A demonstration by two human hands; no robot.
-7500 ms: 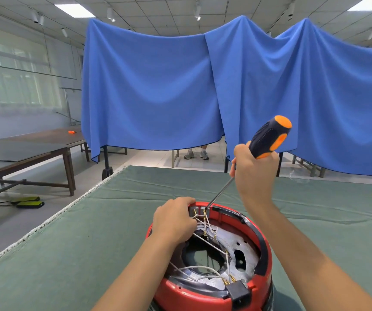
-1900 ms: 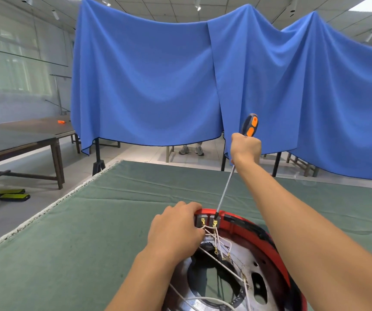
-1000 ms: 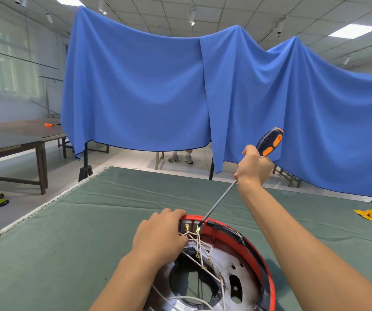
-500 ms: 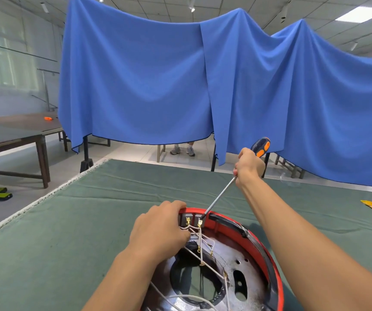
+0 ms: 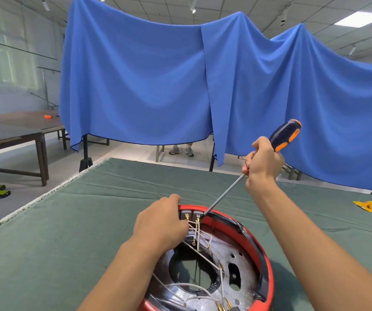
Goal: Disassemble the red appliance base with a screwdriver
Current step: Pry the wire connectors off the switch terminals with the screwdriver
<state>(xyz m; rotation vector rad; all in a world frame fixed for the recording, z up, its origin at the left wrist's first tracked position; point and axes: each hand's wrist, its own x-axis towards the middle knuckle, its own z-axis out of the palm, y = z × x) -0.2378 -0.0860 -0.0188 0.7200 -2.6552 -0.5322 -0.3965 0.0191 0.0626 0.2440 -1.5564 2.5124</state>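
Note:
The red appliance base (image 5: 262, 254) lies open side up on the green table at the bottom centre, showing a metal plate, white wires and brass terminals. My left hand (image 5: 160, 225) grips its far left rim beside a small grey terminal block. My right hand (image 5: 262, 163) holds the black and orange handle of a long screwdriver (image 5: 225, 194). The shaft slants down and left, and its tip rests at the far rim of the base, right next to the terminal block.
The green cloth table (image 5: 57, 243) has its left edge running diagonally toward me. A yellow object (image 5: 364, 205) lies at the far right. A blue curtain (image 5: 180, 86) hangs behind the table, with a person's shoes below it. Brown tables (image 5: 12, 135) stand left.
The screwdriver handle has swung from steep to tilted right over the last two seconds, tip staying at the rim. My left hand has kept its grip on the base.

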